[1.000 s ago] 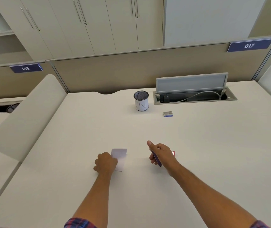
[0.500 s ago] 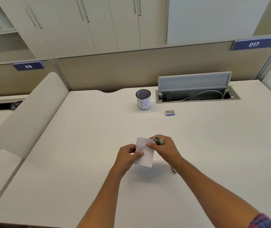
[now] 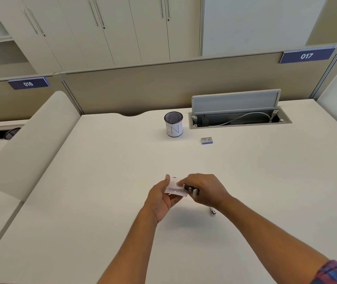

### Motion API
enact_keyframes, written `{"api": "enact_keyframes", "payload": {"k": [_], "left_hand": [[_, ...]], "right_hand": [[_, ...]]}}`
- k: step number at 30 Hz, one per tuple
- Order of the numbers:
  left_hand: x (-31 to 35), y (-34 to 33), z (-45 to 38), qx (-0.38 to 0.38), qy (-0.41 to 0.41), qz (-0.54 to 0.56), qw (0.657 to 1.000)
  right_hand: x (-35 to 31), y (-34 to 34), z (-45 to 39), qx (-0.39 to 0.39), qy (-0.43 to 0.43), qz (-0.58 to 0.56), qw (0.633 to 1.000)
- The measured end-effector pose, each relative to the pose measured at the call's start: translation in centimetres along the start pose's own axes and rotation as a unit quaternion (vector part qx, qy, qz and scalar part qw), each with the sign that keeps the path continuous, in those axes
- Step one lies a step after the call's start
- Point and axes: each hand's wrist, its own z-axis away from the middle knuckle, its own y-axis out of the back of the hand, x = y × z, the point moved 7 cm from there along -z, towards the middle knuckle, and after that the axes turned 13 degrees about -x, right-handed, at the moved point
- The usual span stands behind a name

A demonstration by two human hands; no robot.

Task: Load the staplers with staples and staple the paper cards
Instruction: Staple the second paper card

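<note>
My left hand [image 3: 160, 198] holds a white paper card [image 3: 174, 188] up above the desk, thumb on top and fingers beneath. My right hand [image 3: 206, 191] grips a small dark stapler [image 3: 191, 189] whose jaws sit over the card's right edge. A small blue staple box [image 3: 206, 140] lies on the desk far ahead, to the right. Partly hidden under my right wrist, a small object [image 3: 213, 211] lies on the desk; I cannot tell what it is.
A mesh pen cup marked "N" [image 3: 173, 124] stands at the back centre. Behind the box is an open cable tray [image 3: 239, 119] with its lid up. Rounded white dividers [image 3: 30, 144] flank the white desk [image 3: 102, 181] on both sides.
Both hands rose from the desk: the left lifted the card, the right brought the stapler to it. The card has since tilted flatter, with the stapler now on its right edge.
</note>
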Motion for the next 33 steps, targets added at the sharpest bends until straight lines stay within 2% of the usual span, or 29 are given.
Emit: {"api": "enact_keyframes", "payload": {"k": [4, 12, 15, 19, 24, 27, 33], "left_hand": [[0.4, 0.1, -0.1, 0.024, -0.022, -0.086, 0.996], [1.2, -0.3, -0.3, 0.022, -0.074, -0.103, 0.992], [1.5, -0.2, -0.3, 0.025, -0.101, -0.108, 0.989], [1.9, 0.0, -0.2, 0.046, -0.128, -0.102, 0.985], [1.8, -0.6, -0.2, 0.049, -0.132, -0.106, 0.984], [1.7, -1.1, -0.3, 0.037, -0.129, -0.11, 0.985], [1.6, -0.9, 0.0, 0.031, -0.085, -0.183, 0.979]], "right_hand": [[0.1, -0.1, 0.0, -0.011, 0.0, -0.029, 1.0], [-0.5, -0.5, 0.2, -0.031, 0.036, -0.058, 0.997], [0.2, -0.4, 0.2, -0.035, 0.008, -0.131, 0.991], [2.0, -0.1, 0.7, -0.006, -0.097, -0.319, 0.943], [3.2, -0.6, 0.6, 0.016, -0.196, -0.398, 0.896], [3.6, -0.7, 0.2, 0.027, -0.216, -0.431, 0.876], [4.0, -0.1, 0.0, 0.038, -0.217, -0.46, 0.86]]}}
